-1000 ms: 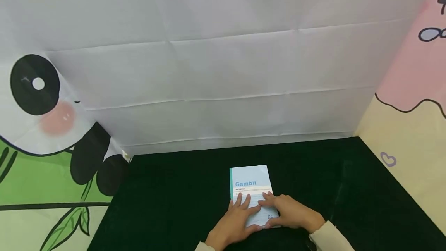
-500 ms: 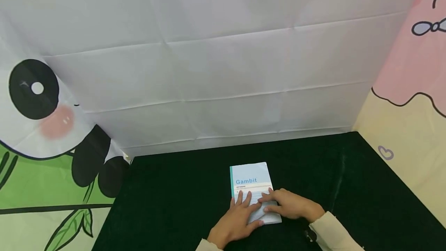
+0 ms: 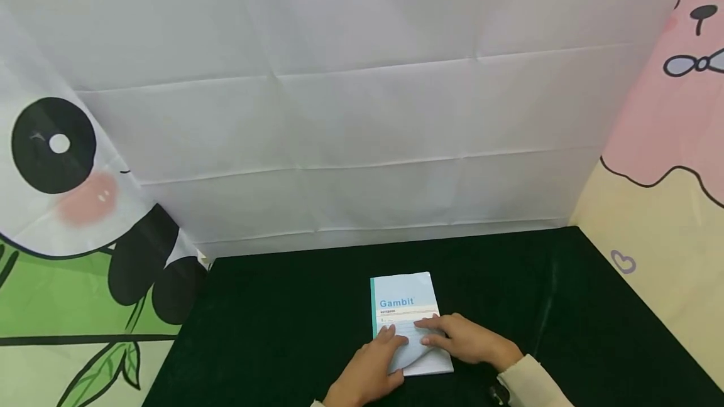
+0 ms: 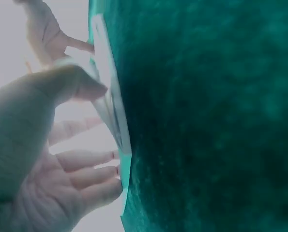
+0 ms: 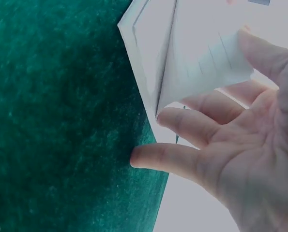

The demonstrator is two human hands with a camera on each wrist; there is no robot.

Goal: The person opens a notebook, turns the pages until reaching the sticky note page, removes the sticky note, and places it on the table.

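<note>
The notebook (image 3: 403,287), located near the lower centre of the head view, lies flat on a dark green table (image 3: 283,319) and bears the name "Gambit" in blue letters, with "NOTEBOOK" in small dark capitals beneath; the finer print below is too small to read. A teal spine strip (image 3: 373,306) runs along the left edge. The lower right corner of the front cover (image 5: 202,53) is raised and curled, exposing a white page (image 3: 430,364) beneath. The right hand (image 3: 469,338) reaches in over the right edge and pinches the raised cover between thumb and fingers. The left hand (image 3: 370,366) rests at the lower left corner, fingers extended over the cover, thumb at the bottom edge; both hands hide part of the lower cover. The far edge of the notebook is apart from the far table edge, and green surface extends on both sides. A white rear wall (image 3: 367,112) bounds the table; a panda-print panel (image 3: 53,281) stands at left and a pink-and-cream panel (image 3: 667,294) with a purple heart outline (image 3: 623,262) at right. A pale sleeve (image 3: 534,382) covers the right forearm.
</note>
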